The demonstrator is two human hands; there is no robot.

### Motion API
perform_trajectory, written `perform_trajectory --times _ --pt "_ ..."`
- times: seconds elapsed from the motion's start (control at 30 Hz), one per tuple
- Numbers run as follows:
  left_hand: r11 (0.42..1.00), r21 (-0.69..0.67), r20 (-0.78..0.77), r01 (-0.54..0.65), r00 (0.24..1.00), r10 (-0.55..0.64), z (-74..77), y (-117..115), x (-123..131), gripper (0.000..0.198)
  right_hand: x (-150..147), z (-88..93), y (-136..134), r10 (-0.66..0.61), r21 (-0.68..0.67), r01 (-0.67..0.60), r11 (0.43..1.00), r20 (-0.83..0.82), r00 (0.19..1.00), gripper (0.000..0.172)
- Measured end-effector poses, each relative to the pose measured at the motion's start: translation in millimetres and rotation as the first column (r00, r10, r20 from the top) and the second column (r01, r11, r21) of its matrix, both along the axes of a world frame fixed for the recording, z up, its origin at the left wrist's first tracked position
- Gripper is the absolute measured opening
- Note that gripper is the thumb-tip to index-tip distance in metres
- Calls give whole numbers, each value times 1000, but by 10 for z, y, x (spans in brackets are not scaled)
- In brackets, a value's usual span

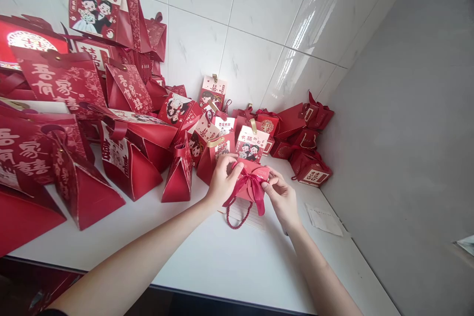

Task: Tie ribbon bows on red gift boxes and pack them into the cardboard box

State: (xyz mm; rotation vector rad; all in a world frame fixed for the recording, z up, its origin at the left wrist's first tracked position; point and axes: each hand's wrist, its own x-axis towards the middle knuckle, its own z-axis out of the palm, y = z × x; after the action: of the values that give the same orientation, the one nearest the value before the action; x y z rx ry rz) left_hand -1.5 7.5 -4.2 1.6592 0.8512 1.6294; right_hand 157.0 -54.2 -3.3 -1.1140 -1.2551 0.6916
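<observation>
Between my two hands is a small red gift box [263, 173] with a dark red ribbon [255, 185] tied in a bow across its front. A twisted cord handle [240, 226] hangs in a loop below it. My left hand [223, 177] grips the box's left side, thumb on the front near the ribbon. On the right side, my right hand [281, 192] holds the box edge with thumb and fingers pinched by the bow's loop. Just behind stands a gift box with a cartoon couple [253, 143] and a gold strap. The back of the held box is hidden.
Many red gift boxes crowd the left, such as a tall triangular one [85, 187], some stacked against the tiled wall [196, 34]. More boxes [311, 168] sit at the right corner. A white paper packet [324, 218] lies on the white table [229, 266] beside the grey wall [400, 133].
</observation>
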Motion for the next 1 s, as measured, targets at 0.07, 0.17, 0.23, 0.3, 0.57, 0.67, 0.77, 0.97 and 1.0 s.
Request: perform_trajectory --times 0.07,0.17,0.23,0.3,0.57,0.67,0.77,0.97,1.0 --pt "1000 -5 14 11 1000 -11 9 0 -2 15 12 -5 2 18 -4 -18 1000 -12 1000 30" --pt "1000 0 19 22 1000 -22 19 -3 -5 16 28 -21 11 31 -14 -31 999 -32 999 30" --pt "1000 3 16 14 1000 -14 22 -5 -5 16 34 -37 23 42 -15 -43 999 -51 998 29" --pt "1000 3 7 4 1000 -4 23 -6 -5 16 37 -54 37 65 -14 -67 998 -89 994 29" --pt "1000 -9 -17 12 1000 -12 37 -12 -14 15 28 -86 72 103 -17 -109 994 -209 972 30" --pt "1000 -18 -23 17 1000 -17 36 -10 -17 14 18 -75 68 113 -21 -120 993 -222 968 30" --pt "1000 -12 -39 19 999 -19 30 -1 -22 14 15 -62 63 103 -37 -115 993 -229 968 31" --pt "999 -8 -27 41 999 -41 24 19 -25 15 49 -69 51 109 -6 -112 994 -190 976 32" --pt "999 -5 -19 45 999 -45 23 16 -23 16 58 -72 48 105 -4 -107 994 -170 980 31"
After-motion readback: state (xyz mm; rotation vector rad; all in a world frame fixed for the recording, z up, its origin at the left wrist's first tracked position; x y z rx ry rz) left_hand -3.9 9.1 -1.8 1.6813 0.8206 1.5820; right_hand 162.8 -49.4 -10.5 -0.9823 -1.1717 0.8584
